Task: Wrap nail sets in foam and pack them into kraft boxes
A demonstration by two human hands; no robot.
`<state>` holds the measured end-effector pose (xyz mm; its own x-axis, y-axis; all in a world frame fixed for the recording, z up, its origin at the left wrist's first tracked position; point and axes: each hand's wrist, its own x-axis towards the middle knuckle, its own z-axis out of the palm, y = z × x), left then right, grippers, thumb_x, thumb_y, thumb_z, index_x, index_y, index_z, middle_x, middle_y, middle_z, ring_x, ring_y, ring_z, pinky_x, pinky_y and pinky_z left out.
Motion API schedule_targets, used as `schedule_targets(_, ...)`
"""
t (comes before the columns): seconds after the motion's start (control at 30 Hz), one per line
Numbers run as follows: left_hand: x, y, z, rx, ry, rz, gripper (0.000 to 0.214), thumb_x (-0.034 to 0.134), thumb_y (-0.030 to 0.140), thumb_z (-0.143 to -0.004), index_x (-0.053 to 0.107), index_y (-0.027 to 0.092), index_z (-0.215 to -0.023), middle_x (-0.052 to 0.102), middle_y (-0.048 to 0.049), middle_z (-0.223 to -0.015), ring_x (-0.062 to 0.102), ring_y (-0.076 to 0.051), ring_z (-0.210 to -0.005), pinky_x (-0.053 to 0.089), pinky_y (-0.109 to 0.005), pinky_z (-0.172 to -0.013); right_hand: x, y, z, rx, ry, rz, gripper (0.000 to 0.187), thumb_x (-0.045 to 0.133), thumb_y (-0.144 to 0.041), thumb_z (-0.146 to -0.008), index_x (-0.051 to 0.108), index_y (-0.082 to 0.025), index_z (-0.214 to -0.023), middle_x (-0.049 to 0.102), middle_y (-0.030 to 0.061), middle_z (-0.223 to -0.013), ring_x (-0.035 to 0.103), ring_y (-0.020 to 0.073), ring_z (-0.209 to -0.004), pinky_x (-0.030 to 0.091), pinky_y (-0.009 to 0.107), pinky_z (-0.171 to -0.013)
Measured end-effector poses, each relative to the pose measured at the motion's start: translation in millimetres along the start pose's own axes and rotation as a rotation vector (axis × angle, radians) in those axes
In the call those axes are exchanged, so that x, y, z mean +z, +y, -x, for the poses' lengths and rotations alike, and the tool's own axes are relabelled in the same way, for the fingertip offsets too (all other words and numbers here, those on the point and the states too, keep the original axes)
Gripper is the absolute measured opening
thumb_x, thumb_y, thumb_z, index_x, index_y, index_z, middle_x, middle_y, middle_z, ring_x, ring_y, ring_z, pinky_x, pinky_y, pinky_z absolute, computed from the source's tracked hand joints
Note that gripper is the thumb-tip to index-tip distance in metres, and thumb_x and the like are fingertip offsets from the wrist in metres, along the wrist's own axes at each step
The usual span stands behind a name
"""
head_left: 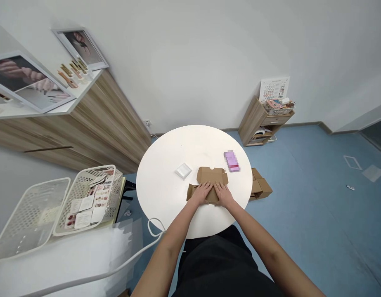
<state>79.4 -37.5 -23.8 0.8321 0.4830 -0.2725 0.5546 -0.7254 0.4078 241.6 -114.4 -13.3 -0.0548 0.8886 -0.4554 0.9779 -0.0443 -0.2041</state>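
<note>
A brown cardboard box, partly unfolded with flaps sticking out, lies on the round white table close to my body. My left hand rests on its left part, fingers stretched forward. On the right part lies my right hand, its fingers also extended and flat. Both hands press on the cardboard from above and hide some of its folds. Behind and left of the box is a small clear or white square item. To the right, a pixelated purple object lies near the table's edge.
Beyond the table's right edge sit more cardboard boxes. A white cable runs in from the lower left to near my left forearm. White perforated baskets stand at the left. Against the wall is a small wooden cabinet.
</note>
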Motion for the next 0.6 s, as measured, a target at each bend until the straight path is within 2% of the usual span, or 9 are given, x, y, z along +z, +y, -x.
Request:
schedule_targets(0.1, -1.2, 1.4, 12.6, -0.024, 0.084, 0.056, 0.097, 0.078, 0.037, -0.067, 0.026, 0.024, -0.148, 0.028, -0.0124, -0.158, 0.025, -0.03, -0.146, 0.022, -0.049, -0.117, 4.1, -1.3, -2.4, 0.02, 0.017, 0.013, 0.113, 0.083, -0.039, -0.062, 0.021, -0.016, -0.154, 0.021, 0.0167, -0.159, 0.02, 0.0338, -0.146, 0.015, 0.046, -0.118)
schedule_targets(0.17, -0.2, 1.8, 27.9, -0.116, 0.244, 0.129, 0.08, 0.07, 0.038, -0.075, 0.033, 0.023, -0.144, 0.036, -0.0117, -0.154, 0.032, -0.028, -0.142, 0.03, -0.046, -0.114, 6.7, -1.8, -3.4, 0.037, 0.02, 0.011, 0.115, 0.083, -0.04, -0.062, 0.02, -0.015, -0.154, 0.02, 0.0173, -0.16, 0.019, 0.0339, -0.146, 0.016, 0.047, -0.117)
schedule_targets(0.23, 2.7, 1.1, 46.7, -0.312, 0.442, 0.217, 0.052, 0.057, 0.034, -0.086, 0.045, 0.022, -0.134, 0.051, -0.0105, -0.14, 0.049, -0.024, -0.129, 0.042, -0.04, -0.103, 9.8, -1.9, -4.4, 0.056, 0.021, 0.006, 0.117, 0.083, -0.04, -0.061, 0.018, -0.015, -0.154, 0.018, 0.0167, -0.16, 0.018, 0.0337, -0.146, 0.015, 0.046, -0.118)
schedule_targets(0.3, 6.9, -0.1, 64.6, -0.537, 0.542, 0.296, 0.026, 0.047, 0.03, -0.091, 0.057, 0.022, -0.114, 0.064, -0.0073, -0.114, 0.062, -0.02, -0.105, 0.049, -0.033, -0.084, 13.1, -2.0, -5.4, 0.071, 0.025, -0.001, 0.117, 0.083, -0.04, -0.061, 0.017, -0.016, -0.155, 0.018, 0.0157, -0.161, 0.017, 0.0332, -0.147, 0.015, 0.046, -0.118)
schedule_targets(0.37, 11.4, -0.7, 76.9, -0.689, 0.499, 0.353, 0.017, 0.046, 0.031, -0.093, 0.061, 0.022, -0.091, 0.067, -0.0034, -0.09, 0.064, -0.019, -0.085, 0.048, -0.029, -0.07, 16.1, -2.2, -6.2, 0.085, 0.034, -0.005, 0.118, 0.083, -0.041, -0.062, 0.016, -0.016, -0.155, 0.017, 0.0151, -0.161, 0.016, 0.0329, -0.147, 0.014, 0.045, -0.118)
schedule_targets(0.43, 14.6, 0.2, 81.0, -0.745, 0.411, 0.388, 0.022, 0.05, 0.035, -0.092, 0.058, 0.022, -0.076, 0.065, -0.0015, -0.078, 0.063, -0.018, -0.077, 0.043, -0.027, -0.063, 18.5, -3.0, -7.0, 0.098, 0.035, -0.005, 0.118, 0.082, -0.042, -0.062, 0.014, -0.015, -0.155, 0.017, 0.0152, -0.161, 0.016, 0.0331, -0.147, 0.014, 0.044, -0.118)
schedule_targets(0.5, 15.8, 2.1, 77.8, -0.765, 0.362, 0.409, 0.027, 0.053, 0.037, -0.091, 0.056, 0.021, -0.069, 0.065, -0.0012, -0.075, 0.063, -0.018, -0.074, 0.04, -0.026, -0.061, 19.7, -4.3, -7.4, 0.107, 0.032, 0.0, 0.118, 0.082, -0.042, -0.062, 0.013, -0.014, -0.155, 0.017, 0.0154, -0.161, 0.017, 0.0335, -0.147, 0.015, 0.044, -0.118)
schedule_targets(0.6, 14.5, 4.8, 67.1, -0.777, 0.345, 0.439, 0.024, 0.055, 0.034, -0.09, 0.056, 0.021, -0.07, 0.066, -0.0009, -0.075, 0.062, -0.017, -0.073, 0.037, -0.025, -0.06, 19.6, -6.7, -7.3, 0.11, 0.032, 0.014, 0.118, 0.08, -0.043, -0.063, 0.013, -0.013, -0.155, 0.016, 0.0155, -0.161, 0.017, 0.0336, -0.147, 0.015, 0.044, -0.118)
